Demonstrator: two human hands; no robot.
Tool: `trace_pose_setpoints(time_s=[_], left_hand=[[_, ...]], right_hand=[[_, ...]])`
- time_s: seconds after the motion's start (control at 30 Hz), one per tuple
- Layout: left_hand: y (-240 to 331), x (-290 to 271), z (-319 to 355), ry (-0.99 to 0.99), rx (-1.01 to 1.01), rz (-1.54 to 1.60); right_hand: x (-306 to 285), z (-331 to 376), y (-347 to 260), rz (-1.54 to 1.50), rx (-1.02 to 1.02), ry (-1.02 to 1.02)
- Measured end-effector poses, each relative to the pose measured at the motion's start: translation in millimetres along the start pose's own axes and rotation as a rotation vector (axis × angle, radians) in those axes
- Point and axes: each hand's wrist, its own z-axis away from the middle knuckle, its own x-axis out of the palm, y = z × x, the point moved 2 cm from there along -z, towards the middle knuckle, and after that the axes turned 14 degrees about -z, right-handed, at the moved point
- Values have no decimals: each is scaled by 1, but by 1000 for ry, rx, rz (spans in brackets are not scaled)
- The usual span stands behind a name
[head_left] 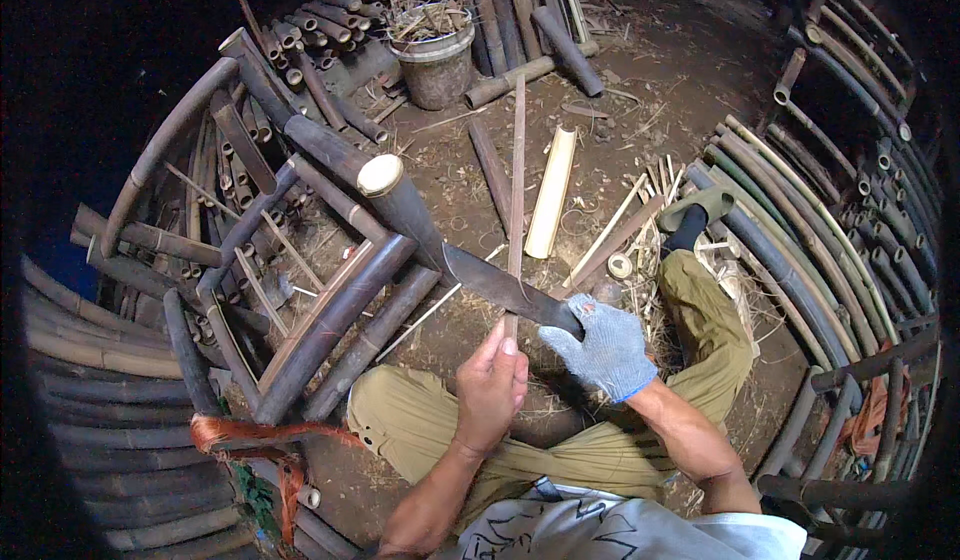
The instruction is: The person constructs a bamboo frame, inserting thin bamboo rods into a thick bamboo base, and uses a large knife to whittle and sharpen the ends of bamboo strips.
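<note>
Littering dirt floor (690,70): bamboo poles (340,310).

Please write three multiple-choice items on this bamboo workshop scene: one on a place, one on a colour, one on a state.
1. Where does the grey bucket stand?
A. At the far end of the dirt floor, by stacked bamboo
B. On the person's lap
C. Beside the green shoe

2. What colour is the knit glove on the right hand?
A. Red
B. Grey with a blue cuff
C. Black

3. How is the thin bamboo strip held?
A. Lying loose, untouched
B. Gripped by the bare left hand, with the machete blade across it
C. Tied with orange cord

Answers: 1 A, it sits at the top of the view next to bamboo poles; 2 B, the glove is grey and its wrist edge blue; 3 B, the left fingers close on the strip's near end.
</note>
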Motion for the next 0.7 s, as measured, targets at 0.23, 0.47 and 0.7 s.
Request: trace_pose_setpoints(time_s=[0.23,0.47,0.7], left_hand=[[-47,-13,65,-29,92,-182],[-58,-55,129,-163,-89,-332],[-29,-46,65,-157,-49,61]], right_hand=[[-33,-47,47,46,194,129],[-82,-88,128,-65,186,362],[-49,-53,40,-121,17,219]])
